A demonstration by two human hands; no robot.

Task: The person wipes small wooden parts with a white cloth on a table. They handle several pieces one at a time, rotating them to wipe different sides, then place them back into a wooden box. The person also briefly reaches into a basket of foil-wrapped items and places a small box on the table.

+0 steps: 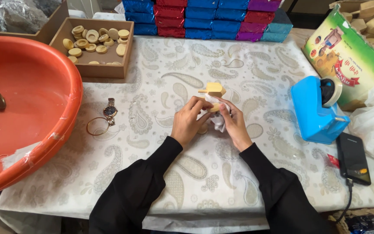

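Both hands meet over the middle of the table with its paisley cloth [195,173]. Between them is a small pale wooden piece [215,90] with a peg on its left side, partly wrapped in white paper [218,118]. My left hand [188,122] grips the piece and paper from the left. My right hand [235,125] holds them from the right, fingers curled over the paper. The lower part of the wooden piece is hidden by the paper and fingers.
A large orange basin [35,108] with a metal funnel sits at left. Behind it is a box of wooden discs [92,43]. A wristwatch [109,112] and bangle [97,126] lie nearby. At right: blue tape dispenser [317,112], black phone [353,158], green carton [347,56]. Foil-wrapped boxes [204,19] are stacked at back.
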